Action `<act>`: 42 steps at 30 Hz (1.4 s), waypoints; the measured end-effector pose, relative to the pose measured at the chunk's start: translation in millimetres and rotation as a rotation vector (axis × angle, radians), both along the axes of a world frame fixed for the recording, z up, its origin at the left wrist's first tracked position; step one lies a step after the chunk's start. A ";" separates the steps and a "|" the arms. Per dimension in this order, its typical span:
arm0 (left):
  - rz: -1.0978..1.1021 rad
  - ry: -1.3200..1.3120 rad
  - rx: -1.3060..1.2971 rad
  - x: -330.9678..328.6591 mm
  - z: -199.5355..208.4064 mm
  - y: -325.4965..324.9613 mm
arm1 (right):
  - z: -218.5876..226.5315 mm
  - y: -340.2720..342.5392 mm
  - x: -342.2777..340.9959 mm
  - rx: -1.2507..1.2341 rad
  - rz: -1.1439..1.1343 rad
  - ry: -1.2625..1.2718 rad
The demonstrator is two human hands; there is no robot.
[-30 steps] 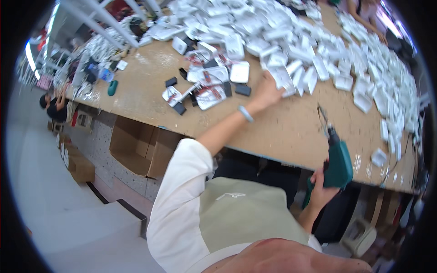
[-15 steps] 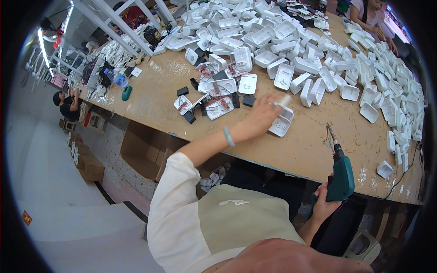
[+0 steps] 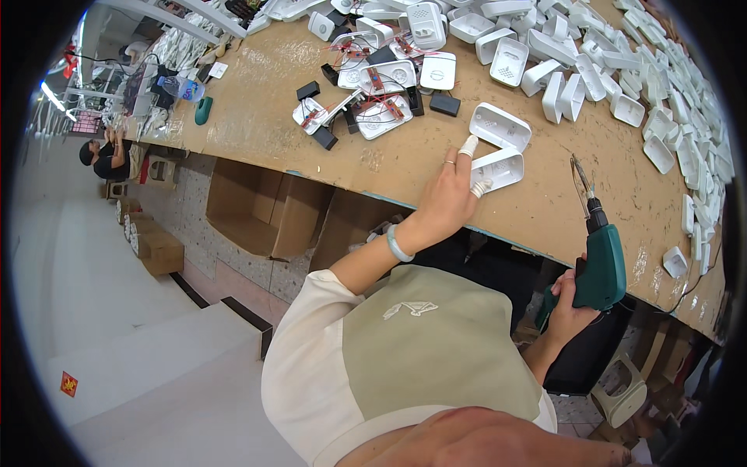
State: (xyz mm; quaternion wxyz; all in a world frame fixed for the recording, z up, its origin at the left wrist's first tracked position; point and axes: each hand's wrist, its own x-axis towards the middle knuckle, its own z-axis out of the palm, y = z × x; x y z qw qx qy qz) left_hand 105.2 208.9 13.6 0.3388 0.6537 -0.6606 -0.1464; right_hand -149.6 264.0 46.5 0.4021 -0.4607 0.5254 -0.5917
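My left hand [image 3: 447, 194] has white covers on its fingertips and grips the left end of a white plastic shell [image 3: 504, 169], index finger at the far edge and thumb at the near edge. This shell lies open side up near the table's front edge. Just beyond it, nearly touching, is a second white shell [image 3: 500, 126], also open side up. My right hand [image 3: 572, 315] is wrapped round the handle of a green soldering gun [image 3: 602, 268]. Its metal tip [image 3: 582, 179] points up and away over the table, right of the two shells.
A large heap of white shells [image 3: 545, 47] covers the far and right parts of the table [image 3: 257, 109]. Wired assemblies with red boards and black blocks [image 3: 377, 86] lie to the left. Cardboard boxes [image 3: 245, 210] stand below the front edge. A co-worker [image 3: 109, 159] sits far left.
My left hand has come down to the near shell. Two shells now lie side by side where one showed before. The right hand still holds the soldering gun. The whole view has shifted.
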 end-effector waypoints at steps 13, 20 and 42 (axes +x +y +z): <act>0.294 -0.621 -0.077 160.6 34.1 -61.7 | -12.6 2.2 -8.4 0.015 0.054 0.015; 0.249 -0.548 -0.231 146.9 43.5 -64.2 | -3.0 2.4 -0.8 0.005 0.021 -0.047; -0.180 -0.325 -0.084 88.3 29.5 23.5 | -5.1 -2.1 1.9 0.050 0.107 -0.060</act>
